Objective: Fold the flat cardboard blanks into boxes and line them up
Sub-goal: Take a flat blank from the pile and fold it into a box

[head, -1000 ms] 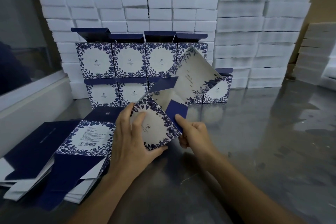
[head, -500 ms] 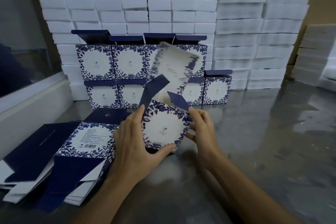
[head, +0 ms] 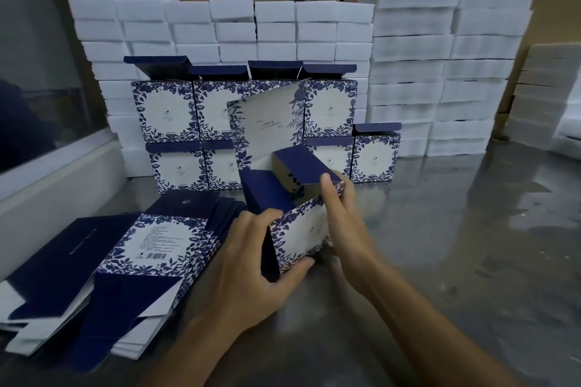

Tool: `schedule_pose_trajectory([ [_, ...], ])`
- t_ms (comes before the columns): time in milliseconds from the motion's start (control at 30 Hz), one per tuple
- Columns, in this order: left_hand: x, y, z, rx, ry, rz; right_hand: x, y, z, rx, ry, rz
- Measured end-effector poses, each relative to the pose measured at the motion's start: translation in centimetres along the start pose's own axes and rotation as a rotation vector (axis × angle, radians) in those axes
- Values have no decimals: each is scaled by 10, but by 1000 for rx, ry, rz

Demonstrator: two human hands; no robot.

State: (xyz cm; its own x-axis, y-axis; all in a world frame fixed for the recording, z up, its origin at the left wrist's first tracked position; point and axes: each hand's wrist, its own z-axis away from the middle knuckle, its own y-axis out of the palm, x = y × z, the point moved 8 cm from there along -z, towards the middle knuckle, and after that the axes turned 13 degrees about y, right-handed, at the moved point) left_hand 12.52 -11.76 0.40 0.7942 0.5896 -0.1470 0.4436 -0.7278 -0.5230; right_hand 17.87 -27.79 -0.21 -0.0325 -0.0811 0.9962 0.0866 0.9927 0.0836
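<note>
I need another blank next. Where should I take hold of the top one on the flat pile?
Take the top blank by its near edge, where the dark blue flap overhangs the pile, pinching it from the front. That edge looks free; the other edges lie flush with the blanks beneath.

Head camera looks forward and down, close over the table [head: 440,261].

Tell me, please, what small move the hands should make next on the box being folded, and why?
Probably fold the navy side flap inward with the right hand while the left hand grips the half-formed box. The box body is already squared up, but both navy flaps stand open and the tall printed lid is still upright, so the side flaps likely go in before that lid can close.
</note>
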Motion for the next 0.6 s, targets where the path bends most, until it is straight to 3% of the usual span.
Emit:
schedule_pose_trajectory([
  [100, -4, -1, -1, -4, 9, 62, 5, -8, 4, -60, -48, -61],
  [167, -4, -4, -4, -105, -78, 257, 11, -14, 7, -99, -89, -82],
  [267, 10, -4, 1, -277, -302, 448, 20, -15, 13, -136, -205, -39],
  [433, 52, 12, 29, -336, -800, 683, 33, -9, 30, -252, -464, 260],
  [600, 73, 19, 43, -367, -971, 695, 36, -2, 39, -249, -618, 379],
])
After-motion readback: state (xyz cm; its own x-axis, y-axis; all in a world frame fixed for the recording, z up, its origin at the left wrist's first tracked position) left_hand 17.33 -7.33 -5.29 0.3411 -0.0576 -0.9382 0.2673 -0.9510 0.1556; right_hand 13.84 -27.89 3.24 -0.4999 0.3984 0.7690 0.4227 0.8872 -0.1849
